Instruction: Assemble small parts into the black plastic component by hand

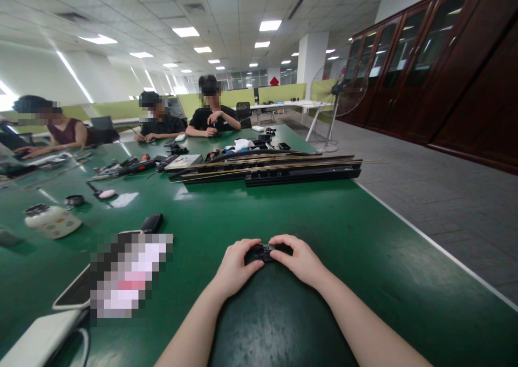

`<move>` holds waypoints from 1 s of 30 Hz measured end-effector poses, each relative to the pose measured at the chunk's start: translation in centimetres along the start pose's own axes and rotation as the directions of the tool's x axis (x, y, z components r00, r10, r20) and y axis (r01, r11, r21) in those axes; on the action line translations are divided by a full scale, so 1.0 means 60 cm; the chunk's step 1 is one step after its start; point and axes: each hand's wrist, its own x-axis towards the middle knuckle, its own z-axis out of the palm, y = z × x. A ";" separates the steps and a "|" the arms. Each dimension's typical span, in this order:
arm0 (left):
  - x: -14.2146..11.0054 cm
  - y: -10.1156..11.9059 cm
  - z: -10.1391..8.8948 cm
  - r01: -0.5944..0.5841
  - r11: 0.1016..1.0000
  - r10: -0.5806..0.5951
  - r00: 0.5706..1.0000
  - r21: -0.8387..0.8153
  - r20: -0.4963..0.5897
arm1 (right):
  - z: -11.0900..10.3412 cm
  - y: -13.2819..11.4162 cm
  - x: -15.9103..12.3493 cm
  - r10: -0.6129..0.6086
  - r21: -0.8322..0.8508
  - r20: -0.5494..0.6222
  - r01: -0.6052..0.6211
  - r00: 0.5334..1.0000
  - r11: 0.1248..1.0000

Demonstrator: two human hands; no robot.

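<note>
- Head view: a small black piece (265, 252) is between the two hands, over the near middle of the green bench (376, 253); whether it touches the surface, I cannot tell.
- It looks dark, compact and uneven, with greyish glints on top; finer detail is too small to make out.
- The left hand (237, 265) curls around its left end, holding it.
- The right hand (301, 260) pinches its right end.
</note>
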 end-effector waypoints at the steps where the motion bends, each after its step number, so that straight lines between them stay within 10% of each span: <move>1: 0.000 0.000 0.000 0.001 1.000 -0.001 1.000 0.001 0.000 | 0.000 0.001 0.001 0.020 0.012 -0.007 -0.020 1.000 1.000; 30: 0.000 0.009 -0.004 0.013 1.000 -0.013 1.000 0.009 0.006 | -0.008 0.014 0.012 0.246 0.541 -0.030 -0.191 0.969 0.819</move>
